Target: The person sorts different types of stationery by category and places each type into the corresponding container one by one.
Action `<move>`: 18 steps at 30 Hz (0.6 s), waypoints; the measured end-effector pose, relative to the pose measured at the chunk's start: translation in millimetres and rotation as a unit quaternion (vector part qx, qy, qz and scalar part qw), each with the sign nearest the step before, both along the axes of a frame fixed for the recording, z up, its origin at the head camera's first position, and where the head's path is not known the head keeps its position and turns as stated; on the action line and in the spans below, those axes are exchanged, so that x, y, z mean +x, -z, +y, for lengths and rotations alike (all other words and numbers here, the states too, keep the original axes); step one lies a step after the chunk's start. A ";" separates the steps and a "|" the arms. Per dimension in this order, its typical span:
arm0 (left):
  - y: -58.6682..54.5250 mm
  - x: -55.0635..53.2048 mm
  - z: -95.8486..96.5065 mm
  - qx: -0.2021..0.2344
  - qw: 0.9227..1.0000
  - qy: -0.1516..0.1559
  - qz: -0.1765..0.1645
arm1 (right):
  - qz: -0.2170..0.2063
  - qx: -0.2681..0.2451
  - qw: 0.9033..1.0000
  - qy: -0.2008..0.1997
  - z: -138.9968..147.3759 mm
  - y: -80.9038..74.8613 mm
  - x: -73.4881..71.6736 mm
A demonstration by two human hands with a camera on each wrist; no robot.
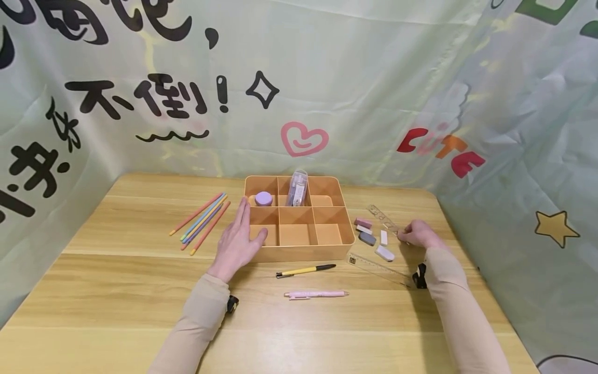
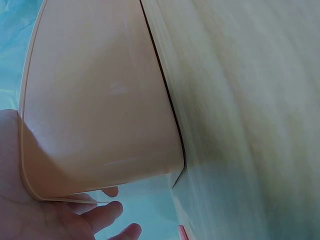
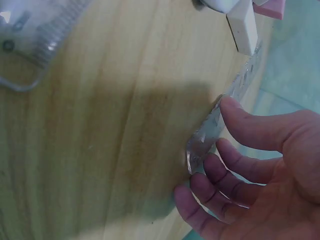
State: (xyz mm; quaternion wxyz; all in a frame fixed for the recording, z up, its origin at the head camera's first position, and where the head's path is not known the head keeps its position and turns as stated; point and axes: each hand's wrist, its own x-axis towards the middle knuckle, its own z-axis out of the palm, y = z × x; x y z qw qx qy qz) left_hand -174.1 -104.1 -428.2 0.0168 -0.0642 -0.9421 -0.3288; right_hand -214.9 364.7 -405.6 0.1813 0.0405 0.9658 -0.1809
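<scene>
My left hand rests against the left side of an orange six-compartment organizer box. Its fingers extend along the outer wall, while the thumb reaches over the front left compartment. The left wrist view shows the box's front wall close up, with the left fingertips past the corner. Beyond the erasers, my right hand pinches the near end of a clear ruler between thumb and fingers; its far end lies by the erasers. A second clear ruler lies nearer, beneath the right wrist.
Inside the box are a purple round-lidded item and a clear-purple item. Several erasers lie right of it; several colored sticks lie left. A yellow-and-black pen and a pink pen lie in front.
</scene>
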 end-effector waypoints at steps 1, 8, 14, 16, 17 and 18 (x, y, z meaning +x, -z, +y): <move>0.2 -0.1 0.1 -0.001 1.000 0.000 0.001 | -0.002 0.001 1.000 -0.001 0.1 0.5 -0.7; 0.3 0.1 0.4 -0.004 1.000 0.000 -0.005 | 0.005 0.003 1.000 -0.004 -1.4 2.3 -0.9; 0.0 0.2 0.6 -0.004 1.000 -0.001 -0.013 | 0.004 -0.013 1.000 0.000 -4.0 2.5 3.2; -0.2 0.2 0.4 -0.004 1.000 -0.001 -0.013 | 0.007 -0.017 1.000 -0.001 -4.9 2.8 4.2; -0.2 0.3 0.3 -0.004 1.000 -0.001 -0.013 | 0.010 -0.019 1.000 -0.001 -5.2 3.2 4.4; -0.3 0.3 0.1 -0.004 1.000 -0.001 -0.012 | 0.013 -0.023 1.000 -0.004 -5.1 3.9 4.4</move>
